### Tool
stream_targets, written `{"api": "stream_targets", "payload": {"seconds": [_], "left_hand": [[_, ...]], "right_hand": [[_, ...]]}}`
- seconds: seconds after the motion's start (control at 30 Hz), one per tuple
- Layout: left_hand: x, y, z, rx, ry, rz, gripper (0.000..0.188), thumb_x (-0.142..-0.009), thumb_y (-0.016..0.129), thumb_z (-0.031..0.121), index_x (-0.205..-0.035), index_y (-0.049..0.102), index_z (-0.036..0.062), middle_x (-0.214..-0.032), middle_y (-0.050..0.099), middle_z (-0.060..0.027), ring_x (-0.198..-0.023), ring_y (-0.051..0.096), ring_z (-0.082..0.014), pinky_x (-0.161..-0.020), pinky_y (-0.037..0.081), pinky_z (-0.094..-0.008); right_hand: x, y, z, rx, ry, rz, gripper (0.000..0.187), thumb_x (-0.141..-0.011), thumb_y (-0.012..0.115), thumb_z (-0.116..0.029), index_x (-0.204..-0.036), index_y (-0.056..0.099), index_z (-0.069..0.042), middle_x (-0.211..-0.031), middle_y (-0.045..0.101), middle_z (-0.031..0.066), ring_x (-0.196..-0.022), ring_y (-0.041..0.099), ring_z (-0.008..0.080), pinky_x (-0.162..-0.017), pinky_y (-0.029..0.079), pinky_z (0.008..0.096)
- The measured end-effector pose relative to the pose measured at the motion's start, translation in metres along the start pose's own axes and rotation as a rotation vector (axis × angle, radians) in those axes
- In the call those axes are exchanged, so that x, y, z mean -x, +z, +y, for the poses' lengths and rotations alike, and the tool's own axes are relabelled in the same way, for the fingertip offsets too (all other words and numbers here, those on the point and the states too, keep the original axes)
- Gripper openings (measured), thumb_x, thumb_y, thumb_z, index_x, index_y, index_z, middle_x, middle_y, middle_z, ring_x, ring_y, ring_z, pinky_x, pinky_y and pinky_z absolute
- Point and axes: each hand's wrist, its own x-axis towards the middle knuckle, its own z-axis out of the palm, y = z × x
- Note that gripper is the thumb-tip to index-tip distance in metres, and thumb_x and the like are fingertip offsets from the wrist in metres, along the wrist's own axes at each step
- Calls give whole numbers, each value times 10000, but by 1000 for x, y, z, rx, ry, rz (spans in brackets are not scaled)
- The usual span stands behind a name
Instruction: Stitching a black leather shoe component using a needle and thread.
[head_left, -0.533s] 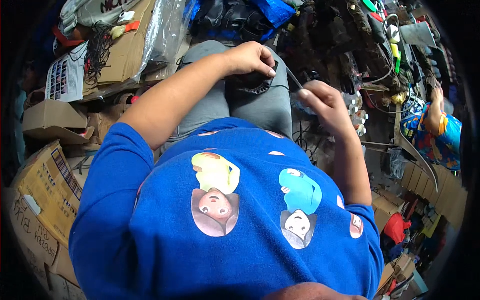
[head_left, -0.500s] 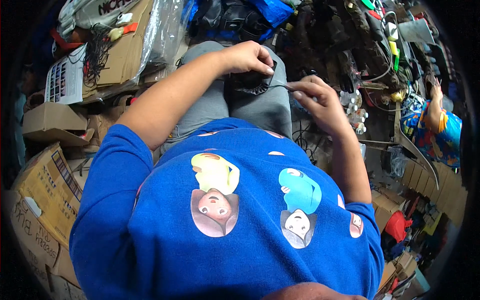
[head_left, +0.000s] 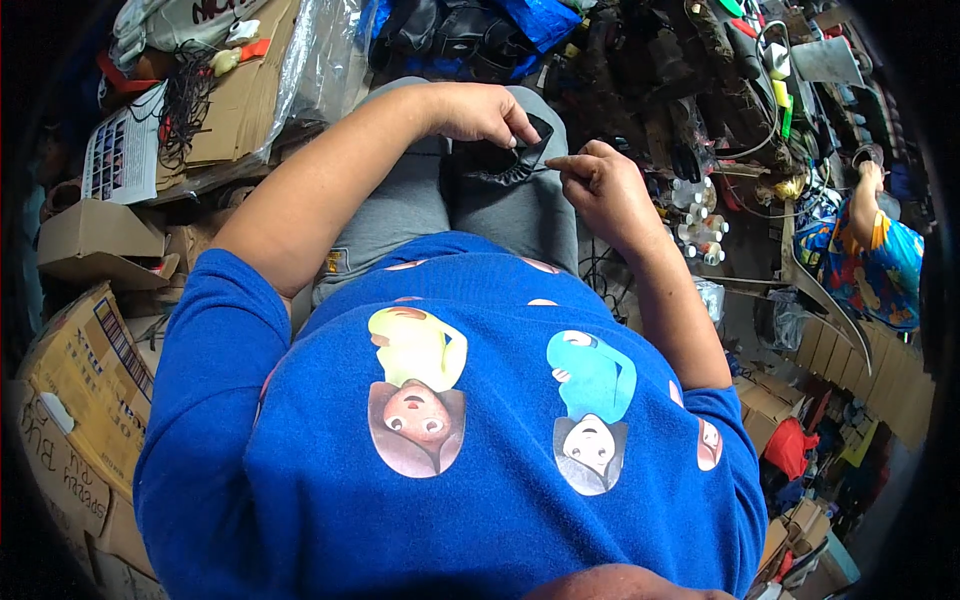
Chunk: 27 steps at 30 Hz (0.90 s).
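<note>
Over my lap, my left hand (head_left: 482, 112) grips a black, leather-like piece (head_left: 505, 174) by its upper side, thumb and fingers closed on it. The piece has a puckered, gathered lower edge, and part of it lies in shadow beneath the hand. Just right of that edge is my right hand (head_left: 608, 192). Its fingers are drawn together, with the index finger reaching toward the piece's right corner. Whatever the right fingers pinch is too small to make out. Grey trousers (head_left: 400, 195) on my legs lie under the piece.
Flattened cardboard (head_left: 240, 110) and an open cardboard box (head_left: 95, 240) are at left. Small bottles (head_left: 705, 235) stand right of my right hand. A curved blade-like object (head_left: 835, 305) lies farther right, near another person's arm (head_left: 865, 205). Black bags (head_left: 460, 40) sit beyond my knees.
My right hand has moved in toward the black piece; the thin strand seen between them earlier no longer shows clearly. The left hand keeps its hold, shifted slightly left, with the piece tilted differently.
</note>
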Motion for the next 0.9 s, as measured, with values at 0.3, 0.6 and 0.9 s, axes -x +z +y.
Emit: {"api": "stream_targets", "payload": {"seconds": [0.3, 0.6, 0.9], "left_hand": [[1, 1, 6, -3, 1, 34, 342, -806, 597, 82, -1143, 614, 26, -1002, 666, -75, -919, 583, -132, -863, 431, -277], [-9, -2, -6, 62, 44, 10, 352, -792, 636, 116, -1122, 616, -5, -1008, 663, -75, -919, 587, -127, -872, 432, -271], [2, -6, 1, 46, 42, -61, 428, -781, 587, 58, -1206, 563, 11, -1103, 632, -115, -1004, 572, -157, -910, 418, -285]], "right_hand": [[3, 18, 3, -26, 16, 43, 248, -730, 611, -59, -953, 706, -113, -767, 560, 126, -722, 593, 293, -686, 481, 368], [-10, 6, 16, -129, 34, -84, 286, -717, 626, -20, -958, 710, -148, -785, 549, 112, -740, 590, 254, -675, 475, 342], [-3, 15, 8, -73, 6, 30, 219, -736, 626, -82, -926, 713, -147, -776, 575, 120, -728, 603, 297, -672, 495, 383]]}}
